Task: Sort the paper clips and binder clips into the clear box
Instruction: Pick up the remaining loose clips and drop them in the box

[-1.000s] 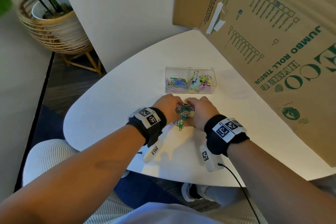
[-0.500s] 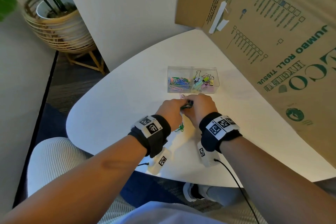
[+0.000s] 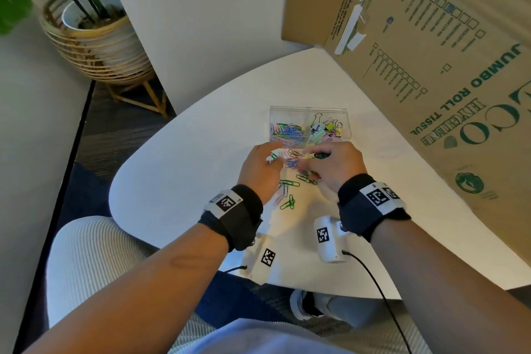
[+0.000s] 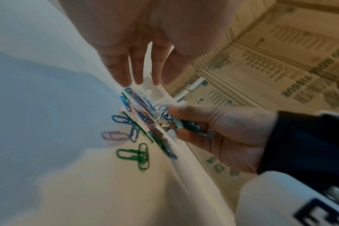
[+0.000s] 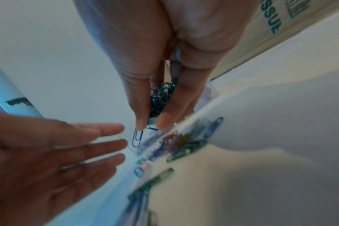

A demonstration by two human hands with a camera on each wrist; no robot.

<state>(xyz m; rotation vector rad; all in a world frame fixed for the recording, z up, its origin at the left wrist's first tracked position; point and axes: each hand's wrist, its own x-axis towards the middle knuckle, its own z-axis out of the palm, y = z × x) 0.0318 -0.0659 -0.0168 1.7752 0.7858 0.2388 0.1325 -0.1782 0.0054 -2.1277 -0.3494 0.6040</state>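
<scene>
The clear box (image 3: 309, 110) stands on the white table (image 3: 178, 169); its left half holds coloured paper clips (image 3: 287, 131), its right half binder clips (image 3: 326, 129). Just in front of it my right hand (image 3: 333, 164) pinches a bunch of paper clips (image 5: 162, 97) between thumb and fingers, one blue clip (image 5: 137, 137) dangling below. My left hand (image 3: 261, 169) is beside it with straight spread fingers (image 4: 139, 71), holding nothing. Loose paper clips (image 3: 287, 192) lie scattered on the table under both hands, green ones (image 4: 133, 154) nearest me.
A large cardboard carton (image 3: 431, 66) leans over the table's right side, close behind the box. A potted plant in a wicker basket (image 3: 94, 34) stands on the floor at far left. The table's near edge (image 3: 287, 284) runs just below my wrists.
Both hands moved forward toward the box and parted. My left hand opened and several paper clips dropped back onto the table, while my right hand kept a bunch.
</scene>
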